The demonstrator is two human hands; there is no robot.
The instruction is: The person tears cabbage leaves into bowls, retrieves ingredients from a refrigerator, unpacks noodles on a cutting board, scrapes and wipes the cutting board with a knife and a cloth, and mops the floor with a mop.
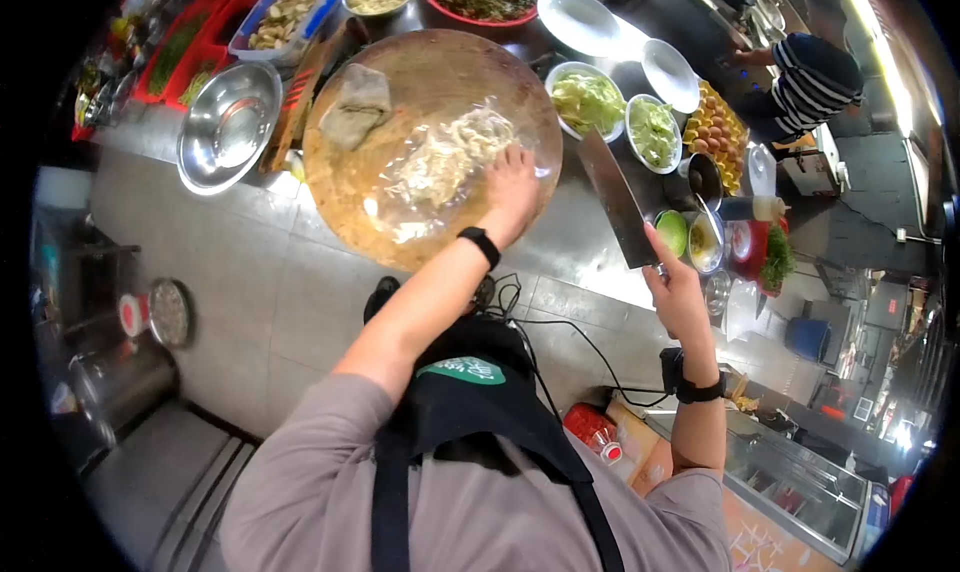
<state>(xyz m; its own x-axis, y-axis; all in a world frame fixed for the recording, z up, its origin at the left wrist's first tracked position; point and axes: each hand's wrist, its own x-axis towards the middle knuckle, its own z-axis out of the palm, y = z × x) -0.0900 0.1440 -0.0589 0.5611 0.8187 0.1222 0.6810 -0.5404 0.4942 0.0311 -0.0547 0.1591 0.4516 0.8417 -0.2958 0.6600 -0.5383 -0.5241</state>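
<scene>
On the large round wooden chopping board [440,234] lies a clear plastic bag or sheet with pale, shredded-looking food [452,162]; the exact kind cannot be made out. My left hand [512,187] rests palm down on its right end, fingers spread against the plastic. A folded, damp greyish cloth [357,105] sits at the board's upper left. To the right of the board, my right hand [682,294] is closed around the handle of a cleaver [618,202]. The blade points up and away, apart from the board, close to the bowls of greens.
Two bowls of chopped greens [587,100] [653,134], a tray of eggs [716,127] and a dark pot [694,182] stand at right. A metal basin [230,127] is at left. A person in a striped shirt [815,77] stands at far right. Cables [570,324] hang below the counter.
</scene>
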